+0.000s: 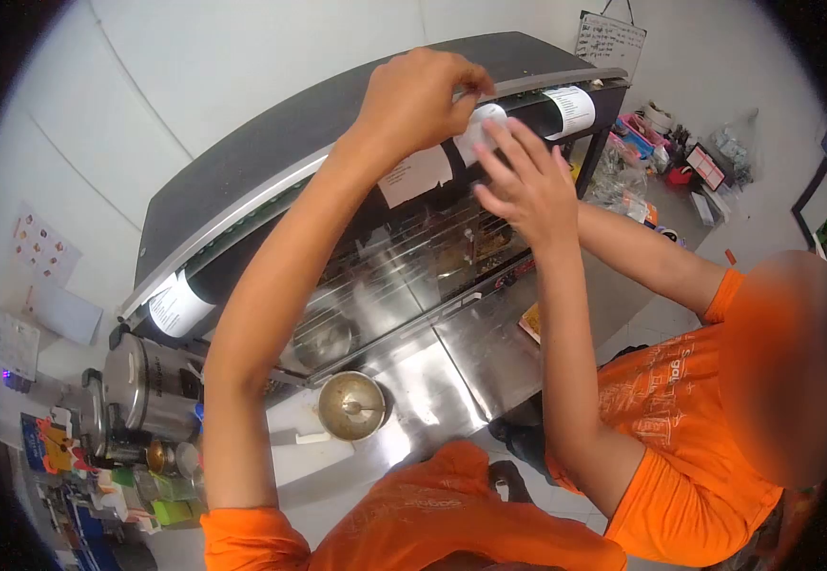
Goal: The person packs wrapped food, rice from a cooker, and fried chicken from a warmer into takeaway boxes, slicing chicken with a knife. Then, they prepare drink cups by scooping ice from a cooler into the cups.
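My left hand (421, 95) is at the top rail of a dark, curved-top display case (328, 112), its fingers curled and pinched. What lies between those fingertips is hidden. Just below them hangs a white paper (473, 140) on the front of the case. My right hand (530, 183) is raised beside this paper, fingers spread, slightly blurred, holding nothing I can see. A larger pale sheet (415, 179) with a torn dark edge is to the left of it. A co-worker's forearm (651, 249) reaches in behind my right hand, and that person's hand is hidden.
Curled printed labels hang at the case's left end (180, 305) and right end (570, 110). A metal bowl (351, 405) stands on the steel counter (432, 381). Large pots (152, 385) are at left. The co-worker in an orange shirt (656, 385) stands close at right.
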